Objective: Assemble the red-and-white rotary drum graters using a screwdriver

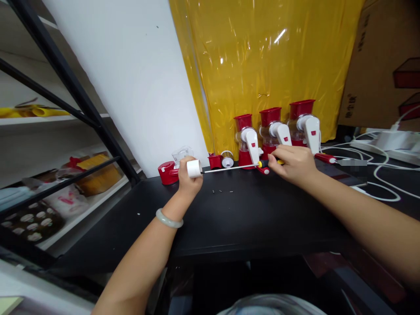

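Note:
My left hand is wrapped round a white cylindrical part, its open end facing right. In my right hand is a screwdriver with a black and yellow handle. Its long metal shaft lies nearly level, and the tip reaches the open end of the white part; how deep it goes is hidden. Behind my left hand are a red base piece and a clear plastic piece. A few tiny metal bits, possibly screws, lie on the black table below the shaft.
Three red and white rotary graters stand along the back, beside a red part and a metal drum. White cables and a power strip are at right. A black-framed shelf rises at left; a cardboard box stands back right.

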Available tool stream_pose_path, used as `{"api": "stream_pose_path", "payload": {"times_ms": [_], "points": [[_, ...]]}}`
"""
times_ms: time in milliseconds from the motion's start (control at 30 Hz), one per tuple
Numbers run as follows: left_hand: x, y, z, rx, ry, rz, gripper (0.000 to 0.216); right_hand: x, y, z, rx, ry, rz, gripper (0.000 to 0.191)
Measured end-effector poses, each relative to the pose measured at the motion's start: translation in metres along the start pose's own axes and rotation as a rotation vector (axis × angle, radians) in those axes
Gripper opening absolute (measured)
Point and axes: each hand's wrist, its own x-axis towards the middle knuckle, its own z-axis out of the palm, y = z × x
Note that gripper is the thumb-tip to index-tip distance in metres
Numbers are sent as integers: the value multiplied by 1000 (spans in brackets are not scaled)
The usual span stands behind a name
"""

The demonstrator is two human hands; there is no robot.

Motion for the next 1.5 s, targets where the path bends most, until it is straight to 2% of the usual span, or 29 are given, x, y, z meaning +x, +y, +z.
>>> {"api": "stream_pose_path", "payload": {"times_ms": [133, 267, 400, 667, 800, 900, 1000, 1067, 1167, 1267, 1333, 1400, 1500], "points": [[6, 3, 0, -44, 24, 168, 35, 2, -1, 3, 113, -138, 108, 38], [10, 6, 1, -49, 9, 266, 26, 6, 1, 4, 303, -358, 216, 42], [11, 8, 0, -14, 20, 300, 19, 10, 3, 1, 490, -585, 366, 46], [15, 15, -5, 29, -2, 395, 19, 15, 9, 0, 667, -990, 603, 60], [20, 22, -8, 72, -2, 498, 22, 12, 16, 3, 738, -1128, 642, 66], [24, 29, -9, 72, -16, 606, 23, 10, 19, 3, 805, -1208, 632, 68], [25, 35, -10, 91, -32, 650, 22, 10, 20, 0, 836, -1268, 615, 69], [24, 37, -9, 101, -45, 602, 21, 11, 20, 0, 801, -1258, 624, 69], [20, 36, -8, 100, -103, 406, 18, 13, 22, -1, 735, -1153, 639, 68], [18, 32, -7, 107, -149, 188, 25, 15, 31, -1, 678, -976, 576, 63], [18, 30, -6, 138, -177, 18, 28, 15, 39, -2, 538, -805, 501, 57], [20, 31, -3, 167, -268, -147, 23, 14, 47, -4, 299, -633, 405, 49], [20, 37, 2, 204, -520, -305, 14, 11, 54, -5, -5, -540, 267, 36]]}}
